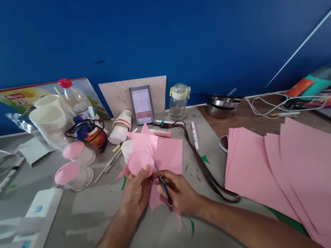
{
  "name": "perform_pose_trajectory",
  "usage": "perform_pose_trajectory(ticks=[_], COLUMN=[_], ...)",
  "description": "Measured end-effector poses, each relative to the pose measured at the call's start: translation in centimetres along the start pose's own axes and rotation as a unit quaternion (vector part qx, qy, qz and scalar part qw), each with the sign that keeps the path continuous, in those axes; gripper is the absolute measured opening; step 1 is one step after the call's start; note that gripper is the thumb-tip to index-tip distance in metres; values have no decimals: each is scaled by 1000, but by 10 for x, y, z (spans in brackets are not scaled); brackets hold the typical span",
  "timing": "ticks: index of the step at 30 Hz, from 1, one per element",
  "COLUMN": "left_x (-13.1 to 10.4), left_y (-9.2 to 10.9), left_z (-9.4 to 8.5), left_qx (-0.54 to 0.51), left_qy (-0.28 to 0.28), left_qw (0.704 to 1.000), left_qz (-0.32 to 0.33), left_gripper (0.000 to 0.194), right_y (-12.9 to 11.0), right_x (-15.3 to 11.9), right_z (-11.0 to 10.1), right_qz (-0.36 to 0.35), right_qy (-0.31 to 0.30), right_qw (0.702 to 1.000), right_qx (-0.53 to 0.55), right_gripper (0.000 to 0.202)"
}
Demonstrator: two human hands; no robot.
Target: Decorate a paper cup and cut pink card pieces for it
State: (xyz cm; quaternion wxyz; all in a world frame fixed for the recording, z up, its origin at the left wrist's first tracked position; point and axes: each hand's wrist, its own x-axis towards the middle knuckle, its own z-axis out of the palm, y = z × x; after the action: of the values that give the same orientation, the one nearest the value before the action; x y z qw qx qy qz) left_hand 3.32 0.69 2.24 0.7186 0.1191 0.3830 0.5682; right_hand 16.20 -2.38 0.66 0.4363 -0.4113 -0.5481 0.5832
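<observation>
Held between the thumb and fingers of my left hand is a round piece of pink paper. My right hand is closed on a pair of scissors with dark handles. The blades point away from me and lie along the right edge of the round piece. Beneath both hands lies a larger pink sheet with pointed offcuts around it. To the left, two paper cups stand upside down with pink rounds on top.
Pink sheets are piled at the right. Stacked paper cups, a bottle and a glass jar stand at the back. A dark strap crosses the table. Power strips lie at the left; green scraps are scattered nearby.
</observation>
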Motion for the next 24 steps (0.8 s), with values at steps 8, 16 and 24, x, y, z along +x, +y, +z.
perform_pose_trajectory(ticks=[8,16,24], left_x=[2,2,3], left_y=[-3,-4,-2], left_z=[-3,-4,-6], left_qx=[14,7,37], left_qy=[-2,2,-11], left_qw=[1000,1000,999], left_qz=[2,2,26], left_gripper=[21,21,20], right_y=[7,7,7], right_x=[-1,0,0], right_z=[-1,-2,-4], right_qz=[-10,-24,-25], right_qy=[-1,-12,-16], right_qw=[1000,999,999], right_qx=[-26,-26,-35], right_gripper=[28,26,26])
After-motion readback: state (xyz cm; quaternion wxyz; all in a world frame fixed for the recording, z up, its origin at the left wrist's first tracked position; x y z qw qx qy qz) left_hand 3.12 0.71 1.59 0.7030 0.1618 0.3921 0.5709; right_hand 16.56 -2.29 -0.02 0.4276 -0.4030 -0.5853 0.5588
